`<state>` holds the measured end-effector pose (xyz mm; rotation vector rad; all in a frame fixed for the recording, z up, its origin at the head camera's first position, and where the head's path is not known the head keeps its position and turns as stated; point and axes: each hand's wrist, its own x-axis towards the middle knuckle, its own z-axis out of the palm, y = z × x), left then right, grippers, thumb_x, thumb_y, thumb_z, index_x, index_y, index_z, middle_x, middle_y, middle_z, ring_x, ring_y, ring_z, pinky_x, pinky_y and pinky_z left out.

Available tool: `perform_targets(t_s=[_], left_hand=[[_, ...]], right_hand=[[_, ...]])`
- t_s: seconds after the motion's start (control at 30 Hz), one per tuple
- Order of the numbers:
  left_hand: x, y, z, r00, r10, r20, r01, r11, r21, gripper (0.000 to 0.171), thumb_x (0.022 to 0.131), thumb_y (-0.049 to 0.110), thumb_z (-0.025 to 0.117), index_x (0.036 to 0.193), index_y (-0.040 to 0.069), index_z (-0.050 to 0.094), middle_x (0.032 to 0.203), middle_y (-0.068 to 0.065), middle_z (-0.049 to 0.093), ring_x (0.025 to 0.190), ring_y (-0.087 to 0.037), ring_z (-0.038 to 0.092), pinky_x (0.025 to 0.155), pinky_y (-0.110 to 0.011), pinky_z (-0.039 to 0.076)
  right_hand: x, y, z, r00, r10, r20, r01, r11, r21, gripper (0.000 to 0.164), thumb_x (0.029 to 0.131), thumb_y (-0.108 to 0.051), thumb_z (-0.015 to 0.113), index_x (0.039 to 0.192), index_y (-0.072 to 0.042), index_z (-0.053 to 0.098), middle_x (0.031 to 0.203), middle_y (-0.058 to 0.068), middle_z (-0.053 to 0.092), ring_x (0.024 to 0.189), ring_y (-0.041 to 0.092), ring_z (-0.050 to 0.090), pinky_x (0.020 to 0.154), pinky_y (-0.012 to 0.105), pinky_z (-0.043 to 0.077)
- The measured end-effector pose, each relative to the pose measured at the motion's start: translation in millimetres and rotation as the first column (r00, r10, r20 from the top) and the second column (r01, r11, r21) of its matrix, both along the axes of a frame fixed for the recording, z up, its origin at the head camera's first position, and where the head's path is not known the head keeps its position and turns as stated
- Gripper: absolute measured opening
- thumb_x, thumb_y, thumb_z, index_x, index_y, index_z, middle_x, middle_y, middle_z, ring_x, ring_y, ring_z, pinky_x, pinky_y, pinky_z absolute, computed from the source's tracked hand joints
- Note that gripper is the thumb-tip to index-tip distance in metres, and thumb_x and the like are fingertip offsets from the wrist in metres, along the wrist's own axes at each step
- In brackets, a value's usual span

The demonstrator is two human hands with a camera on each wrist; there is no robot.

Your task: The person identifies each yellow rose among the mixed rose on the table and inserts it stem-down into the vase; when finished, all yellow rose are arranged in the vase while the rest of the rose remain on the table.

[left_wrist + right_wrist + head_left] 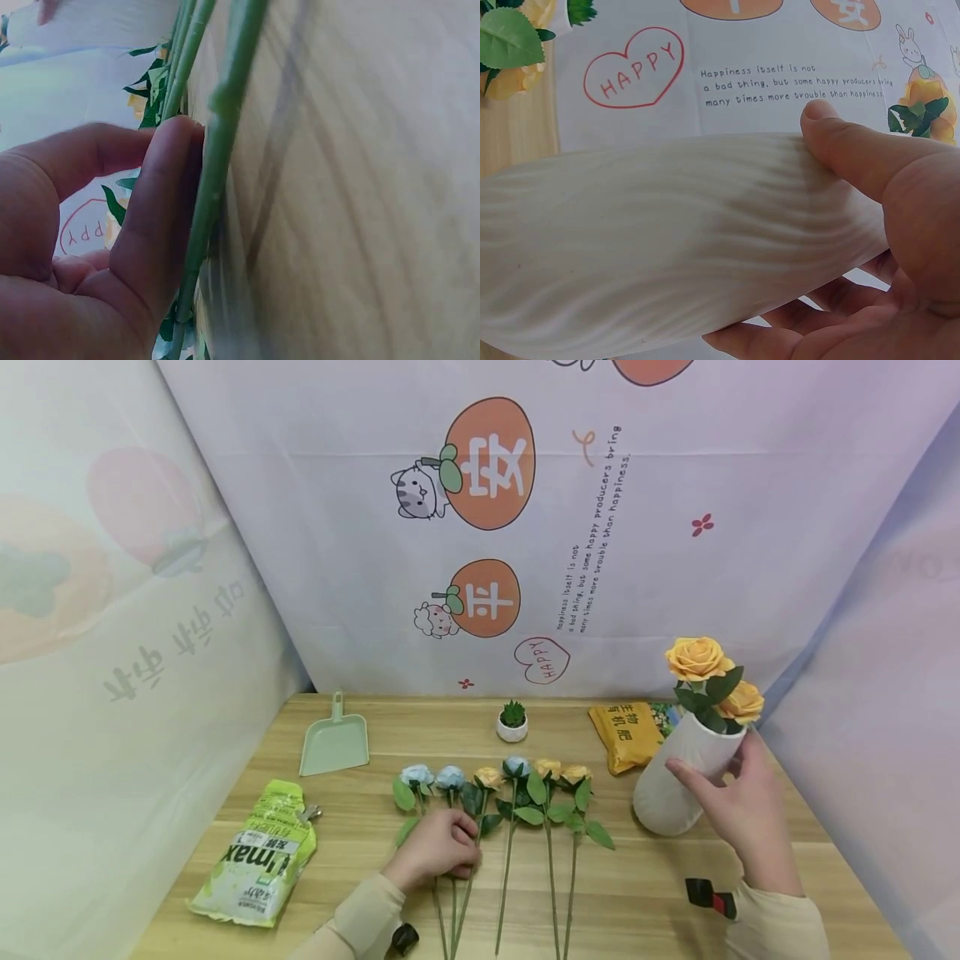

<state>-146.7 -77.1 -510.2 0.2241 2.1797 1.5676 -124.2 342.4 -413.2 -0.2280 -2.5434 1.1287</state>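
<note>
- Right hand (pixel 750 802): gripping white vase (pixel 667 797), thumb on the near side, other fingers round the far side; vase tilted, its mouth leaning toward that hand's side
- Two yellow roses (pixel 697 658) with green leaves in the vase mouth, just above the right hand's thumb and fingers
- Left hand (pixel 438 850): fingers bent, down among the rose stems; left wrist view has a green stem (pixel 217 142) right beside the fingertips; can't tell if they pinch one
- Loose roses lie in a row on table (pixel 615 893), heads away from the person
- Just beyond the left hand: two blue roses (pixel 450 778), then a yellow rose (pixel 489 777) to their right
- Right of the left hand, between the two hands: a blue rose (pixel 517 767) and two more yellow roses (pixel 547 768)
- Well left of the left hand: green-white bag (pixel 258 868) with metal clip (pixel 311 812) at its edge
- Beyond the left hand, off to its left: pale green dustpan (pixel 334 747)
- Beyond the left hand, off to its right: small potted plant (pixel 512 727)
- Beyond and left of the right hand: yellow packet (pixel 626 739), near the vase
- Past both hands: printed cloth (pixel 360 568)
</note>
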Motion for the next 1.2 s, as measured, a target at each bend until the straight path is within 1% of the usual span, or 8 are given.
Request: perform_targets(t_s=[0.1, 0.27, 0.43, 0.53, 0.73, 0.87, 0.97, 1.2], left_hand=[[0.1, -0.9, 0.7, 0.999, -0.005, 0.047, 0.003, 0.999, 0.053, 0.035, 0.084, -0.006, 0.080, 0.116, -0.007, 0.067, 0.090, -0.013, 0.072, 0.073, -0.025, 0.075, 0.067, -0.037, 0.067], [-0.8, -1.5, 1.3, 0.997, -0.014, 0.078, 0.007, 0.995, 0.098, 0.037, 0.086, -0.006, 0.080, 0.121, -0.005, 0.068, 0.092, -0.013, 0.073, 0.078, -0.025, 0.075, 0.070, -0.038, 0.067], [-4.7, -1.7, 4.3, 0.997, -0.011, 0.071, 0.003, 0.994, 0.113, 0.039, 0.087, -0.005, 0.081, 0.123, -0.004, 0.068, 0.092, -0.012, 0.074, 0.076, -0.023, 0.075, 0.070, -0.038, 0.067], [-9.2, -1.0, 9.6, 0.999, -0.016, 0.028, 0.013, 0.995, 0.102, 0.039, 0.086, -0.004, 0.082, 0.123, -0.004, 0.069, 0.092, -0.010, 0.075, 0.076, -0.023, 0.075, 0.071, -0.039, 0.067], [-19.8, 3.9, 29.2, 0.997, -0.028, -0.068, 0.034, 0.996, 0.086, 0.041, 0.088, -0.001, 0.082, 0.127, -0.005, 0.068, 0.099, -0.010, 0.076, 0.084, -0.021, 0.075, 0.076, -0.040, 0.067], [-27.1, 9.8, 46.3, 0.999, -0.011, -0.048, 0.018, 0.989, 0.149, 0.045, 0.090, -0.002, 0.081, 0.132, -0.005, 0.065, 0.110, -0.019, 0.074, 0.091, -0.026, 0.076, 0.080, -0.038, 0.067], [-33.9, 15.3, 59.7, 0.999, 0.001, -0.051, 0.008, 0.983, 0.182, 0.046, 0.091, 0.000, 0.080, 0.134, -0.004, 0.064, 0.116, -0.022, 0.071, 0.095, -0.028, 0.076, 0.084, -0.038, 0.066], [-45.5, 32.5, 90.9, 0.990, 0.033, -0.135, -0.001, 0.973, 0.230, 0.038, 0.093, 0.000, 0.081, 0.128, 0.005, 0.069, 0.113, -0.016, 0.073, 0.098, -0.027, 0.076, 0.086, -0.039, 0.066]], right_hand=[[0.0, 0.1, 0.3, 1.000, 0.001, 0.002, -0.001, 1.000, 0.002, 0.101, 0.092, -0.044, 0.087, 0.167, -0.009, 0.028, 0.153, 0.031, 0.050, 0.130, 0.057, 0.056, 0.080, 0.034, 0.061], [0.3, 0.4, 0.3, 1.000, 0.006, -0.003, -0.006, 1.000, -0.004, 0.101, 0.093, -0.044, 0.087, 0.167, -0.009, 0.028, 0.153, 0.031, 0.050, 0.130, 0.058, 0.056, 0.073, 0.011, 0.047], [0.4, 0.6, 0.1, 1.000, 0.008, -0.014, -0.008, 1.000, 0.000, 0.101, 0.092, -0.043, 0.087, 0.167, -0.009, 0.029, 0.153, 0.031, 0.050, 0.129, 0.058, 0.056, 0.072, 0.005, 0.042], [0.7, 0.3, 0.3, 1.000, 0.004, -0.014, -0.004, 1.000, 0.002, 0.100, 0.092, -0.044, 0.087, 0.167, -0.009, 0.029, 0.153, 0.031, 0.051, 0.129, 0.058, 0.057, 0.072, 0.005, 0.042], [1.6, -0.7, 1.3, 1.000, -0.003, -0.003, 0.003, 1.000, 0.006, 0.100, 0.092, -0.045, 0.087, 0.165, -0.007, 0.030, 0.150, 0.033, 0.052, 0.127, 0.056, 0.058, 0.073, 0.010, 0.046], [2.1, -1.4, 1.3, 1.000, -0.005, 0.000, 0.005, 1.000, 0.016, 0.100, 0.093, -0.045, 0.086, 0.164, -0.005, 0.031, 0.149, 0.034, 0.052, 0.126, 0.057, 0.058, 0.082, 0.035, 0.061], [2.5, -1.7, 1.2, 1.000, -0.005, -0.003, 0.005, 1.000, 0.020, 0.099, 0.093, -0.045, 0.086, 0.164, -0.004, 0.031, 0.148, 0.035, 0.053, 0.125, 0.057, 0.058, 0.087, 0.055, 0.061], [2.9, -1.0, 1.6, 1.000, -0.004, -0.013, 0.004, 1.000, 0.022, 0.099, 0.092, -0.045, 0.087, 0.164, -0.005, 0.031, 0.147, 0.034, 0.054, 0.124, 0.056, 0.059, 0.079, 0.033, 0.059]])
